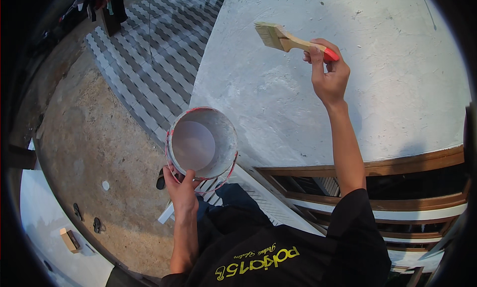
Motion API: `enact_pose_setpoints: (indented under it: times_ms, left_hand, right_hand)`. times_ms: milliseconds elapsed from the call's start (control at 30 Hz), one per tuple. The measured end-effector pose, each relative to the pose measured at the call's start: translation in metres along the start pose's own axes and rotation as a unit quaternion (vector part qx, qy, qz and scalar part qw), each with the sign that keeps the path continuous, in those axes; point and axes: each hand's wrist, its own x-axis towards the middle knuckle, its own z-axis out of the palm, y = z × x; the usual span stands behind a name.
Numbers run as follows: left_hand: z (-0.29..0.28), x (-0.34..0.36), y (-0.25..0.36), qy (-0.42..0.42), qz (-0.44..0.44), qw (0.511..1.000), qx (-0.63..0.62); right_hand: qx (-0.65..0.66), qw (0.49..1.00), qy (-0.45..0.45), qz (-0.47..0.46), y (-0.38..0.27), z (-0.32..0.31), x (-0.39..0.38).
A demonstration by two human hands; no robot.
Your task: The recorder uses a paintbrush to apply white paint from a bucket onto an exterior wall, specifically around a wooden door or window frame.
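My right hand [328,68] is closed round the red-tipped wooden handle of a flat paintbrush [283,38], held up in front of a white, patchy wall [278,98]. The pale bristles point left; whether they touch the wall I cannot tell. Lower and to the left, my left hand [180,187] grips the near rim of a paint bucket [226,143]. Thin, pale greyish paint [194,145] lies in its bottom. Red smears mark the rim, and a thin reddish handle hangs down on the near side.
Below me stands a white slatted bench [243,185]. Wood-framed windows [412,165] sit below the wall at right. Patterned grey tiles [154,48] and bare brown ground [94,138] spread at left, with loose sandals [96,224] and a small cardboard box [69,240]. Clothes [102,4] hang at far left.
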Motion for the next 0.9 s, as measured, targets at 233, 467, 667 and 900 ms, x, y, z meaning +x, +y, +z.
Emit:
enact_pose_setpoints:
  times_ms: [233, 467, 667, 900]
  left_hand:
    - [0.02, 0.006, 0.008, -0.052, 0.01, 0.998, 0.018]
    - [0.032, -0.001, 0.016, -0.104, 0.017, 0.994, 0.022]
    - [0.032, -0.002, 0.017, -0.118, 0.011, 0.993, 0.022]
    - [0.037, 0.005, 0.014, -0.115, -0.008, 0.993, 0.008]
  right_hand:
    - [0.162, 0.915, -0.334, 0.157, -0.068, 0.023, -0.074]
    - [0.096, 0.911, -0.39, 0.094, -0.054, 0.07, -0.123]
    - [0.086, 0.912, -0.391, 0.092, -0.049, 0.08, -0.134]
    - [0.121, 0.888, -0.379, 0.229, -0.041, 0.065, -0.122]
